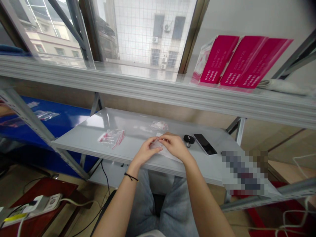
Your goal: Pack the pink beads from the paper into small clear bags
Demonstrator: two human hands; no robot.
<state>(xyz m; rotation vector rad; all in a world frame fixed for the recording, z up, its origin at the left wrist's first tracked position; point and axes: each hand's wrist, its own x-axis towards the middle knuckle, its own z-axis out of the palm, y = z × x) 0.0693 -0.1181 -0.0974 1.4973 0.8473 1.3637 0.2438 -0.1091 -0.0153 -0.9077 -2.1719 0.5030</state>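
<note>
My left hand [146, 152] and my right hand [175, 145] meet over the grey shelf board [86, 135], both pinching a small clear plastic bag [158, 144] that lies on the board between them. Fingers of both hands are curled onto the bag's edge. A pile of clear bags with red strips [111, 137] lies to the left of my hands. Another small clear bag [159, 125] lies just behind them.
A black phone [204, 144] and a small black object [189, 139] lie right of my hands. Pink boxes [243, 61] stand on the upper shelf. A blue table [49, 115] sits at left. A power strip [41, 202] and cables lie on the floor.
</note>
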